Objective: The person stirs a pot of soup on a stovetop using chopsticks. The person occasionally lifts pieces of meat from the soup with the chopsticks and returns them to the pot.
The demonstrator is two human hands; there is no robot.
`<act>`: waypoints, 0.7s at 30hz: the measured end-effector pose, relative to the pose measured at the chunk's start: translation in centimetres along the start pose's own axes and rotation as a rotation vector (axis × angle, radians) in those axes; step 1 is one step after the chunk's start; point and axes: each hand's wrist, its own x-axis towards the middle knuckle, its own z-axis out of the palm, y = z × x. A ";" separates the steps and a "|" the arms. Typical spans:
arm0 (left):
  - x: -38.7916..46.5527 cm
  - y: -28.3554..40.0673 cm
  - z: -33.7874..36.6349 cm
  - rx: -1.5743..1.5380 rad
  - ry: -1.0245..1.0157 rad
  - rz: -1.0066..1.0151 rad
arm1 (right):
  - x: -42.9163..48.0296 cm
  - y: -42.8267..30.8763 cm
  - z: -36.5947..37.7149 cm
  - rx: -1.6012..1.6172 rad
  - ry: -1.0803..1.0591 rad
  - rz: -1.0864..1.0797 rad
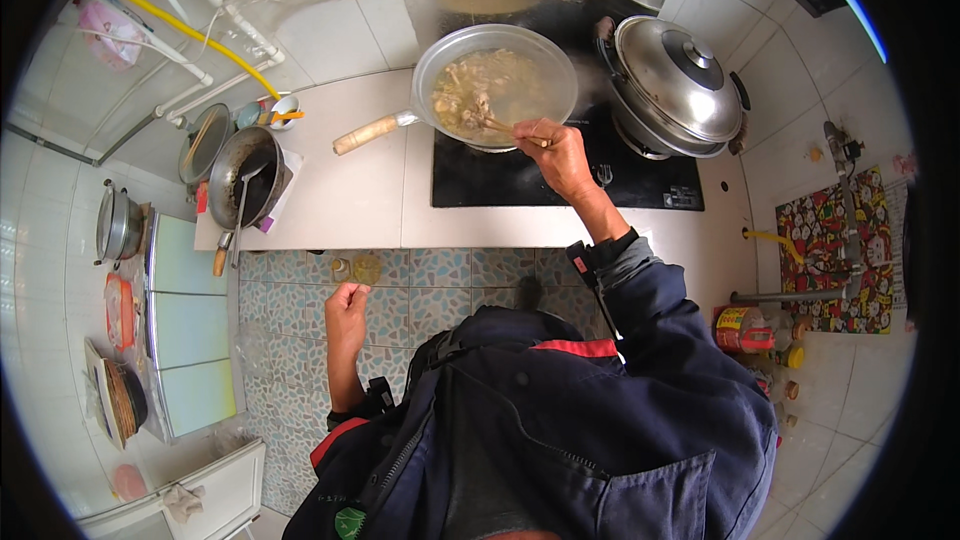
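My right hand grips a pair of wooden chopsticks over the near rim of a wide metal pan. Their far ends reach into pieces of what looks like meat in pale broth. The pan rests on a black cooktop, its wooden handle pointing left over the counter. Held away from the counter, above the floor, my left hand has its fingers curled in, with nothing visible in them.
A lidded steel pot occupies the cooktop's right side. On the counter's left end sits a wok with a ladle, its handle past the edge. Bottles stand at right. A pale cabinet lies left of the tiled floor.
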 end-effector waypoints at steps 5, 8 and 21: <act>0.0 -0.7 -0.1 0.007 0.006 -0.009 | -0.4 -1.5 1.2 -0.112 -0.056 -0.048; 0.4 -1.2 -0.1 0.047 -0.003 0.096 | -0.4 -1.6 1.4 -0.195 -0.064 -0.091; 0.5 -2.2 -0.4 0.028 0.005 0.059 | 2.0 0.5 -3.4 0.189 0.127 0.311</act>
